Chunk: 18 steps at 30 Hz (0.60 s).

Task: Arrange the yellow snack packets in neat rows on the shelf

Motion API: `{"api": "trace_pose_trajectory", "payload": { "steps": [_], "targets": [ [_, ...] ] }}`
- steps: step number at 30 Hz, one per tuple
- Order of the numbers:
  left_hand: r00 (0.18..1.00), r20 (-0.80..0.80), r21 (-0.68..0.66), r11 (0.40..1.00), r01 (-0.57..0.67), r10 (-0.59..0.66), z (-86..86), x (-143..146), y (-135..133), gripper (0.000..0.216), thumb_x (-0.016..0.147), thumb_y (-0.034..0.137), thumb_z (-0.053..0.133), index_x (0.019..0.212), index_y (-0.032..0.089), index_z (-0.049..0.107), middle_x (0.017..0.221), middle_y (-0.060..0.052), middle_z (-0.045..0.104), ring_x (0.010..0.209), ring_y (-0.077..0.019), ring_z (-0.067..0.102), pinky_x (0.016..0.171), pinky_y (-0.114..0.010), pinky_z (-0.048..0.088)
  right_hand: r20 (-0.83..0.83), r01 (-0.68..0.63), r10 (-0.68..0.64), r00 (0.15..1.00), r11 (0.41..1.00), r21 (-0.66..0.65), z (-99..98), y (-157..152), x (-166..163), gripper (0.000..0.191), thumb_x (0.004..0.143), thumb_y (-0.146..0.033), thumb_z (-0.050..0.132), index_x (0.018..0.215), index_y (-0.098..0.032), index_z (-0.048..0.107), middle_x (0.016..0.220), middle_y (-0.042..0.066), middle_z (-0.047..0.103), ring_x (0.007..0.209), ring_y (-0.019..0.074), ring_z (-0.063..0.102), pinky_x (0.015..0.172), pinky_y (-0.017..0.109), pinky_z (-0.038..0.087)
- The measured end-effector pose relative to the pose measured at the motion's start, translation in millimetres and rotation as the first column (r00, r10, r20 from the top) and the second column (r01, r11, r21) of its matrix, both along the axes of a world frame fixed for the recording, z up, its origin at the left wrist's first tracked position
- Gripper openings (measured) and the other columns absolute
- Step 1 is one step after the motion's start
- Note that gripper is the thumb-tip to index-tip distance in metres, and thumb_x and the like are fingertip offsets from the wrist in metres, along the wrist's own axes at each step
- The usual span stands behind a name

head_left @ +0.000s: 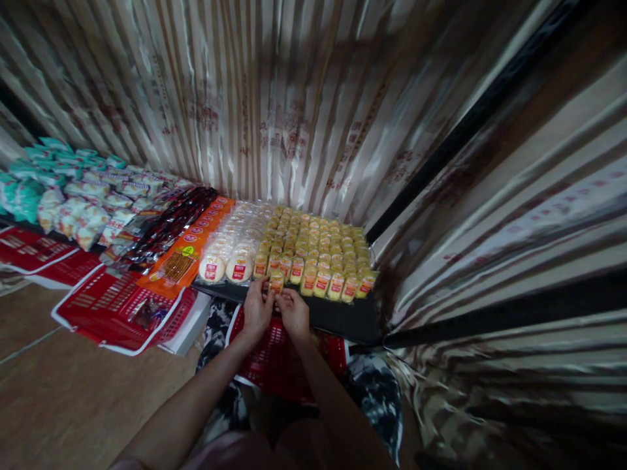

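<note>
Between the fingertips of both hands is a small yellow packet of crackers with an orange-red label. My left hand pinches its left side, and my right hand grips it from the right. Just beyond lie rows of matching yellow cracker packets, laid close together on a black board. To their left are clear packets of round white rice crackers, also in rows. Whether the held packet touches the front row I cannot tell.
An orange snack bag, dark packets, white packets and green packets line the left. Red baskets stand below, one at the left, one beneath my hands. A striped curtain hangs behind; a black pole slants at right.
</note>
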<state>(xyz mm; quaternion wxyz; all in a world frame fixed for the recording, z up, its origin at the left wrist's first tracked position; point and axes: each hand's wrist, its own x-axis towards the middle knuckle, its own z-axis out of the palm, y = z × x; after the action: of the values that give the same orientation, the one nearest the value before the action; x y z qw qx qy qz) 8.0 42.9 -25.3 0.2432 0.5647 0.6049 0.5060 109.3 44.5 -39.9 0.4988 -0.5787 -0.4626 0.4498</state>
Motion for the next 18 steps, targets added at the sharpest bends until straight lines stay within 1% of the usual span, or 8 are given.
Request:
{"api": "trace_pose_trajectory", "payload": {
  "steps": [4,7,9,11,14,18],
  "targets": [
    [0.998,-0.007,-0.044,0.997,0.058,-0.058,1.3,21,11,0.022,0.080,0.016,0.051,0.101,0.016,0.057,0.095,-0.007,0.060,0.086,-0.0174,0.058,0.078,-0.032,0.049,0.039,0.097,-0.098,0.994,0.995,0.027,0.7,1,22,0.036,0.068,-0.048,0.061,0.089,-0.019,0.053,0.071,0.001,0.061,0.059,0.0140,0.061,0.056,0.027,0.055],
    [0.998,-0.011,-0.047,0.997,0.059,-0.059,5.8,34,18,0.020,0.081,0.014,0.050,0.100,0.014,0.058,0.092,-0.007,0.060,0.083,-0.0166,0.059,0.077,-0.031,0.049,0.066,0.165,-0.169,0.983,0.984,0.064,0.7,6,32,0.037,0.067,-0.050,0.061,0.085,-0.020,0.048,0.072,0.001,0.059,0.060,0.0149,0.061,0.055,0.029,0.055],
    [0.998,-0.021,-0.038,0.998,0.053,-0.054,7.4,39,22,0.019,0.081,0.013,0.050,0.098,0.013,0.058,0.091,-0.008,0.060,0.082,-0.0165,0.058,0.076,-0.031,0.049,0.092,0.155,-0.164,0.982,0.983,0.096,-0.6,8,35,0.032,0.071,-0.050,0.057,0.079,-0.021,0.047,0.070,0.001,0.059,0.059,0.0150,0.061,0.059,0.029,0.055],
    [0.998,-0.044,-0.027,0.999,0.045,-0.046,6.8,43,25,0.018,0.082,0.013,0.049,0.097,0.014,0.058,0.091,-0.008,0.060,0.082,-0.0171,0.058,0.077,-0.032,0.048,0.133,0.129,-0.146,0.980,0.983,0.127,-3.1,9,37,0.027,0.076,-0.047,0.052,0.078,-0.021,0.049,0.070,0.001,0.059,0.060,0.0147,0.062,0.062,0.030,0.055],
    [0.997,-0.072,-0.016,1.000,0.024,-0.026,3.1,46,29,0.017,0.082,0.014,0.049,0.096,0.016,0.057,0.092,-0.007,0.060,0.085,-0.0181,0.058,0.081,-0.034,0.048,0.220,0.107,-0.144,0.965,0.979,0.171,-7.3,7,39,0.025,0.082,-0.042,0.046,0.087,-0.019,0.056,0.079,0.005,0.062,0.067,0.0147,0.062,0.067,0.029,0.055],
    [0.994,-0.107,0.012,1.000,0.020,-0.018,-0.4,48,31,0.018,0.082,0.015,0.049,0.098,0.017,0.057,0.094,-0.007,0.060,0.089,-0.0192,0.057,0.083,-0.035,0.047,0.301,0.091,-0.164,0.939,0.966,0.241,-7.6,1,41,0.033,0.086,-0.036,0.040,0.101,-0.016,0.062,0.095,0.011,0.061,0.069,0.0148,0.061,0.069,0.029,0.053]
  ]
}}
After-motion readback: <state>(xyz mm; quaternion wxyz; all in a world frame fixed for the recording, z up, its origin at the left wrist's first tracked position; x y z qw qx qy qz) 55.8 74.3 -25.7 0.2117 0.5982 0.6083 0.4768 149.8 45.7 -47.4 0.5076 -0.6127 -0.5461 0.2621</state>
